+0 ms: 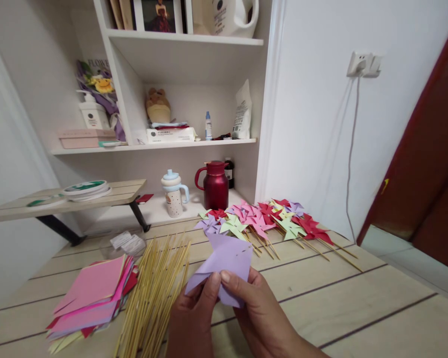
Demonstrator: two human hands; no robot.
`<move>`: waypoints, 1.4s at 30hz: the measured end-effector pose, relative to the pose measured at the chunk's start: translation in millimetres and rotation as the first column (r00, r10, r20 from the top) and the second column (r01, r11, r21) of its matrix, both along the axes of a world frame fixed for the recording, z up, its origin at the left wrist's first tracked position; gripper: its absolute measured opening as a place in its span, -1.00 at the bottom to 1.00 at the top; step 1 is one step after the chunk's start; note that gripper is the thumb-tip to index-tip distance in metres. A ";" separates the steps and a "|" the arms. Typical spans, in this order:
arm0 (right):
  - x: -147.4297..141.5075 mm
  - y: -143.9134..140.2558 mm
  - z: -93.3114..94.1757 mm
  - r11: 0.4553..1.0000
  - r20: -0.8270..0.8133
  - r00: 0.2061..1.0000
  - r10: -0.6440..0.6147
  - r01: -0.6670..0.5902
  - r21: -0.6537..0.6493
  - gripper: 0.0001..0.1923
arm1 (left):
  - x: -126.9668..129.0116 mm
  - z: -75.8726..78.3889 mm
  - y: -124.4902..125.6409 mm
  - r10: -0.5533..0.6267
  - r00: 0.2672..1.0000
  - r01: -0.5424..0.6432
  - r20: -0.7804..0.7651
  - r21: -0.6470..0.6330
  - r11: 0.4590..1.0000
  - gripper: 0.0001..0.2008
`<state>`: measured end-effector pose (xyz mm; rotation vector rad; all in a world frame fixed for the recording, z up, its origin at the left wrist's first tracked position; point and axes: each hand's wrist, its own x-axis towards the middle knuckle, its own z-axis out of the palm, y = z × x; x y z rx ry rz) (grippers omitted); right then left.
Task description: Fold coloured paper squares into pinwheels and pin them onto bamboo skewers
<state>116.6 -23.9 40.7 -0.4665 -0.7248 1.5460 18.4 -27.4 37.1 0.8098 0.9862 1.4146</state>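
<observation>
Lilac paper square (226, 261): pinched at its lower edge between left hand (194, 318) and right hand (259, 311), beside bamboo skewers (153, 293).

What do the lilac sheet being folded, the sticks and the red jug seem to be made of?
Lilac sheet: matte paper, it holds sharp creases. Sticks: pale, thin, probably bamboo or wood skewers. Red jug: smooth dark-red coating with a slight sheen, perhaps painted metal.

White walls (313, 124), white shelving (186, 49), plank tabletop (358, 308), red door (429, 164).

Bare left hand (194, 318), bare right hand (259, 311), no sleeves
</observation>
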 end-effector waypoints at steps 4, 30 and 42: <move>-1.5 -1.0 -1.6 1.000 -0.036 0.999 0.011 -0.011 -0.002 -0.64 | -3.1 10.2 -2.6 0.020 0.994 -0.024 -0.112 -0.040 0.999 -0.70; 31.2 15.1 -5.7 0.622 0.580 0.387 -0.717 -0.021 0.783 -0.57 | -34.0 29.6 11.6 -0.103 0.957 0.098 0.271 0.033 0.995 -0.77; 37.1 15.6 -0.3 0.651 0.565 0.439 -0.698 0.063 0.756 -0.86 | -24.9 30.5 3.5 -0.166 0.965 0.166 0.204 0.016 0.986 -0.69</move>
